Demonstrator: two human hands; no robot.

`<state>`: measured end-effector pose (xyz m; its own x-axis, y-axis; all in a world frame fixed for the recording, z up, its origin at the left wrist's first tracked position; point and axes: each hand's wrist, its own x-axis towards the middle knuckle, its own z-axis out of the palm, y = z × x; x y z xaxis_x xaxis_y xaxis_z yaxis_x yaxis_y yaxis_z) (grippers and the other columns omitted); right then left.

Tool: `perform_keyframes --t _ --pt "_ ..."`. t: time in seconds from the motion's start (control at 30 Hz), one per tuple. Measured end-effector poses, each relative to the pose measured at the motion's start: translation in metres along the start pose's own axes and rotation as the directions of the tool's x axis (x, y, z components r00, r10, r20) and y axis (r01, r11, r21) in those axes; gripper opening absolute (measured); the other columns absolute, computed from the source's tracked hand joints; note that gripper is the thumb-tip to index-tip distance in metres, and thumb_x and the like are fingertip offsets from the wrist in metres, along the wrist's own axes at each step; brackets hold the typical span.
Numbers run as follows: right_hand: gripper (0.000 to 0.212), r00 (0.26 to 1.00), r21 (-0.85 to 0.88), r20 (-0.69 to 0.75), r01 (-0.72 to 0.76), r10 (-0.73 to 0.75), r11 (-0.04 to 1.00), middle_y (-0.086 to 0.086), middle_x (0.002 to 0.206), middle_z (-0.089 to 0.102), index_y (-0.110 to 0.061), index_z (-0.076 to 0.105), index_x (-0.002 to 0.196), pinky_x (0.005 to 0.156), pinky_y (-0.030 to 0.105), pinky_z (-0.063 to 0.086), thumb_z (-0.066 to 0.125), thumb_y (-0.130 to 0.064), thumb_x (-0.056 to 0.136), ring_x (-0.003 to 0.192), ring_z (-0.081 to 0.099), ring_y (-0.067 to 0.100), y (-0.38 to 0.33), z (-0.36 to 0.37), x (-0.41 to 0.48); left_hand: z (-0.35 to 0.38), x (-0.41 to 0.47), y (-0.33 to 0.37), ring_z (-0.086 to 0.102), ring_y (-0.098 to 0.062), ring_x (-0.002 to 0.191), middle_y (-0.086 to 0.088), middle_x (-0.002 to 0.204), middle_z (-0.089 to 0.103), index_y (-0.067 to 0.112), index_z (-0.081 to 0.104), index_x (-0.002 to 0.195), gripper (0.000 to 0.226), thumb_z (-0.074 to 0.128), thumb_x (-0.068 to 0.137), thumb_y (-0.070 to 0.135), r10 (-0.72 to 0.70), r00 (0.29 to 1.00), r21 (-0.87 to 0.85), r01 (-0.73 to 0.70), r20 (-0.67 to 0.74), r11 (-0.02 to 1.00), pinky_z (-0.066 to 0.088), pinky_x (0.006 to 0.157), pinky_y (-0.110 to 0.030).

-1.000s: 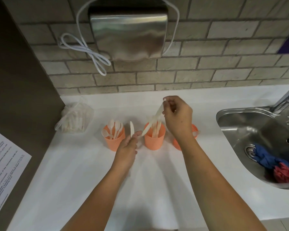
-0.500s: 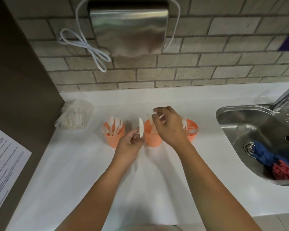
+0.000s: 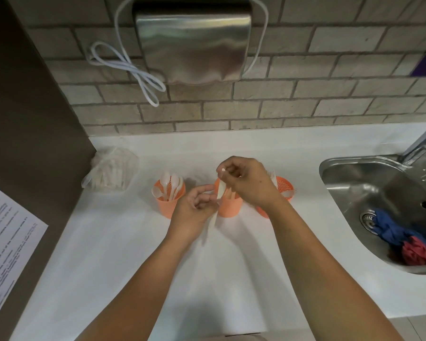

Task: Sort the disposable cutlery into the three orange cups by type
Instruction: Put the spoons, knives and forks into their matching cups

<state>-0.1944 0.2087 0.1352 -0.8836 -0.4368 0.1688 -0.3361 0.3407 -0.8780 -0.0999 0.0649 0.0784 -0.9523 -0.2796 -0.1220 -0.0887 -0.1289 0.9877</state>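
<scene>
Spoons [image 3: 170, 183] stand bowls-up in the left orange cup [image 3: 167, 205]. The middle orange cup [image 3: 229, 209] holds a few white pieces; the hands cover them, so their type cannot be told. The right orange cup [image 3: 284, 187] is half hidden behind the right wrist, and fork tines [image 3: 272, 174] show above its rim.

The left hand [image 3: 194, 210] is between the left and middle cups. Its fingers are loosely curled, and thumb and forefinger pinch a white utensil [image 3: 213, 219] that slants across the front of the middle cup. The right hand [image 3: 250, 185] hovers over the middle cup, fingers bunched, its fingertips nipping a white handle end [image 3: 223, 170].

All three cups stand on a white counter [image 3: 133, 254]. A clear bag of cutlery [image 3: 111, 173] lies in the back left corner. To the right is a steel sink [image 3: 342, 161] with a blue cloth [image 3: 389, 227] and a red cloth [image 3: 416, 249] in it. A steel wall unit [image 3: 194, 45] and a looped white cord [image 3: 130, 67] hang on the brick wall. A printed sheet [image 3: 8, 239] is at far left.
</scene>
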Motion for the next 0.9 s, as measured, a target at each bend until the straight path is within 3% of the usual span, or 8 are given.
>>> perform_keyframes --t 0.13,0.27,0.4,0.5,0.63,0.7,0.8,0.9 --pt "0.012 0.958 -0.028 -0.272 0.084 -0.088 0.996 -0.01 0.081 0.072 -0.019 0.076 0.092 0.068 0.024 0.053 0.068 -0.01 0.094 0.071 0.065 0.01 -0.002 -0.011 0.011 -0.009 0.002 0.0 0.071 -0.008 0.104 0.007 0.112 0.076 0.025 0.07 0.119 0.035 0.081 0.089 0.012 0.025 0.997 0.066 -0.02 -0.074 0.998 0.055 0.091 -0.022" --pt "0.013 0.888 -0.183 -0.425 0.106 -0.176 0.977 -0.01 0.094 0.073 -0.016 0.073 0.095 0.071 0.016 0.049 0.063 -0.009 0.095 0.077 0.064 0.005 0.001 -0.017 0.021 -0.022 0.002 -0.001 0.068 -0.012 0.102 0.007 0.112 0.073 0.03 0.071 0.115 0.032 0.081 0.088 0.016 0.03 0.995 0.101 -0.02 -0.1 0.995 0.055 0.087 -0.027" --pt "0.014 0.922 -0.279 -0.369 0.014 -0.121 0.96 0.0 0.1 0.07 -0.016 0.073 0.107 0.08 0.034 0.055 0.065 -0.014 0.096 0.078 0.065 0.012 0.023 -0.007 0.031 -0.034 0.0 -0.001 0.064 -0.012 0.096 0.012 0.109 0.073 0.036 0.072 0.112 0.033 0.081 0.081 0.028 0.013 0.994 0.101 -0.003 -0.106 0.995 0.054 0.08 -0.03" --pt "0.027 0.932 -0.343 -0.353 -0.051 -0.079 0.938 0.01 0.117 0.063 -0.017 0.07 0.122 0.092 0.041 0.052 0.065 -0.02 0.096 0.102 0.062 0.032 0.032 0.012 0.028 -0.047 -0.001 0.002 0.066 -0.012 0.096 0.013 0.109 0.073 0.04 0.074 0.109 0.033 0.079 0.077 0.036 0.034 0.992 0.121 -0.019 -0.123 0.992 0.057 0.088 -0.037" --pt "0.026 0.902 -0.389 -0.391 0.019 -0.184 0.921 0.008 0.116 0.058 -0.02 0.071 0.118 0.091 0.026 0.032 0.063 -0.017 0.094 0.106 0.053 0.032 0.024 0.039 0.007 -0.075 0.003 0.013 0.066 -0.007 0.091 0.003 0.111 0.073 0.032 0.073 0.112 0.027 0.078 0.088 0.022 0.102 0.977 0.127 -0.078 -0.19 0.989 0.057 0.091 -0.036" --pt "0.025 0.902 -0.373 -0.377 0.06 -0.21 0.926 0.002 0.113 0.055 -0.022 0.071 0.116 0.089 0.027 0.034 0.062 -0.017 0.094 0.105 0.051 0.028 0.02 0.053 -0.01 -0.095 0.01 0.021 0.067 -0.012 0.092 0.009 0.102 0.075 0.029 0.073 0.114 0.029 0.074 0.086 0.023 0.133 0.957 0.132 -0.102 -0.257 0.986 0.056 0.092 -0.043" --pt "0.02 0.912 -0.319 -0.329 0.136 -0.244 0.938 -0.005 0.106 0.054 -0.021 0.072 0.109 0.086 0.03 0.041 0.061 -0.012 0.095 0.099 0.053 0.02 0.02 0.074 -0.035 -0.132 0.026 0.028 0.068 -0.007 0.095 0.014 0.096 0.075 0.029 0.072 0.113 0.024 0.07 0.094 0.013 0.174 0.911 0.154 -0.123 -0.373 0.98 0.056 0.092 -0.042" --pt "0.019 0.934 -0.221 -0.282 0.158 -0.218 0.962 -0.008 0.096 0.06 -0.017 0.071 0.098 0.073 0.015 0.04 0.064 0.0 0.093 0.083 0.056 0.008 0.022 0.093 -0.053 -0.172 0.049 0.032 0.068 -0.007 0.099 0.012 0.104 0.072 0.028 0.07 0.117 0.023 0.071 0.096 0.02 0.215 0.841 0.254 -0.095 -0.497 0.962 0.057 0.095 -0.037"
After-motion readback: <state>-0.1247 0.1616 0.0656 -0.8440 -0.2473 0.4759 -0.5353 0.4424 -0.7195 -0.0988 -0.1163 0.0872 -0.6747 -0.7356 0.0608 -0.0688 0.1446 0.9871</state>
